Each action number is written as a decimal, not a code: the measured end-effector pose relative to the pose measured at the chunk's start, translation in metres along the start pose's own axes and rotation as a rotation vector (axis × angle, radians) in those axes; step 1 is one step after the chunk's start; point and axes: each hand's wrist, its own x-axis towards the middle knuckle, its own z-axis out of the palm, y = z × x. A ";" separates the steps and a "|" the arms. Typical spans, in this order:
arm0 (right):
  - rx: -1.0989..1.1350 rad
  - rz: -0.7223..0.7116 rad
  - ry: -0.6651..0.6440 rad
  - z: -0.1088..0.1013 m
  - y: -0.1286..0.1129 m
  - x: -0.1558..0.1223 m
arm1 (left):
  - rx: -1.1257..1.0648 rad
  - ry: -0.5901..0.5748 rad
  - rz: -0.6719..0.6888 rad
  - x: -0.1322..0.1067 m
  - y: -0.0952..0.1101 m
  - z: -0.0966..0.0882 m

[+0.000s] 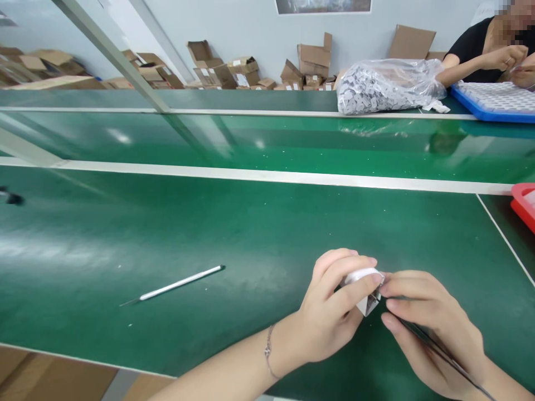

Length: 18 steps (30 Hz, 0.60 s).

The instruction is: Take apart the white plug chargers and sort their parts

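Note:
My left hand (330, 303) is closed around a small white plastic housing (368, 303), its open end turned toward my right hand. My right hand (438, 328) grips a pair of thin dark tweezers (437, 348), which slant back across the palm. The right fingertips are at the housing's open end; whatever the tweezer tips touch inside is too small to make out. To the left on the green table (259, 239) lies a white pen-like tool (181, 283) with a thin needle tip and a dark end.
A pale rail (251, 174) runs along the table's far side. Behind it are a clear bag of small white parts (376, 89), a blue tray (489, 111) and a co-worker's hands (507, 58). A red tray (524, 203) sits at right. Cardboard boxes (213, 72) line the wall.

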 end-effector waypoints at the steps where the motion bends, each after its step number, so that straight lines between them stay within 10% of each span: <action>1: 0.000 0.000 -0.002 0.000 0.000 -0.001 | -0.016 -0.001 -0.013 0.000 0.000 0.000; 11: -0.094 0.114 0.202 -0.001 0.011 -0.009 | -0.309 0.089 -0.337 0.001 -0.003 0.007; 18: -0.573 0.109 -0.226 0.004 0.080 -0.026 | -0.376 0.234 -0.781 0.003 -0.012 0.012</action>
